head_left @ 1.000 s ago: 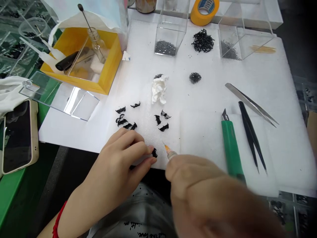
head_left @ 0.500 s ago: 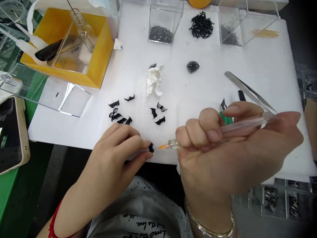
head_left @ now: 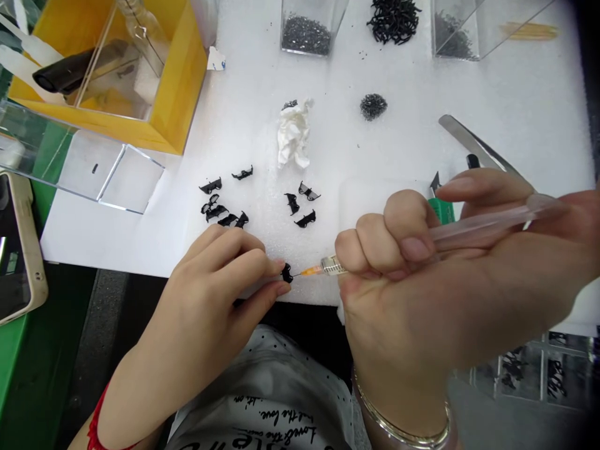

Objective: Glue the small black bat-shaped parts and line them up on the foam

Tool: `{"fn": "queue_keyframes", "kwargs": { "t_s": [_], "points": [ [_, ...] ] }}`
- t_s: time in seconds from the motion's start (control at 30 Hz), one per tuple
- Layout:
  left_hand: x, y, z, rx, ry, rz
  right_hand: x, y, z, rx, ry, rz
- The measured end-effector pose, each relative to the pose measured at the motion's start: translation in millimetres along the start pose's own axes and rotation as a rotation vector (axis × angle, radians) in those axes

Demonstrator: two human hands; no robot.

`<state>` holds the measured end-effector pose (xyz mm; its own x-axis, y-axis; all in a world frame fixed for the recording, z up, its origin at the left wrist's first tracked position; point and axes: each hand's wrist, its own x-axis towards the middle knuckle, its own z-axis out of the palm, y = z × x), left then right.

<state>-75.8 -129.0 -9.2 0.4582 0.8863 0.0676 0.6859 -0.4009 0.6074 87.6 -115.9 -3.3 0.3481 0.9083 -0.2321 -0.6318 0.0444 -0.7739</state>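
Between thumb and forefinger, my left hand (head_left: pixel 225 275) pinches a small black part (head_left: pixel 287 273) at the near edge of the white foam board. My right hand (head_left: pixel 412 275) is wrapped round a syringe (head_left: pixel 332 265) with an orange tip (head_left: pixel 310 271). The thin needle points left and its end is at or very close to the black part; contact is too small to tell. Beyond my left hand lie several similar black parts (head_left: pixel 215 211). Three more, one of them a black part (head_left: pixel 306 218), sit to their right.
Crumpled white tissue (head_left: pixel 293 134) lies mid-board near a heap of tiny dark pieces (head_left: pixel 374 107). Tweezers (head_left: pixel 478 142) and a green-handled blade (head_left: pixel 441 210) are beyond my right hand. A yellow box (head_left: pixel 173 112) stands at left, a phone (head_left: pixel 19 250) nearer. Clear bins (head_left: pixel 307 44) stand at the back.
The view has shifted a little closer, so things on the board sit higher and wider apart. Both hands keep their grips, with the needle still at the black part.
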Motion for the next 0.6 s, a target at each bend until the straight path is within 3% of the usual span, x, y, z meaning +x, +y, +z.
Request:
{"fn": "queue_keyframes", "kwargs": {
  "t_s": [0.6],
  "points": [
    [-0.5, 0.1, 0.7, 0.037, -0.005, 0.012, 0.4, 1.3, -3.9, 0.066, -0.053, -0.007]
  ]
}}
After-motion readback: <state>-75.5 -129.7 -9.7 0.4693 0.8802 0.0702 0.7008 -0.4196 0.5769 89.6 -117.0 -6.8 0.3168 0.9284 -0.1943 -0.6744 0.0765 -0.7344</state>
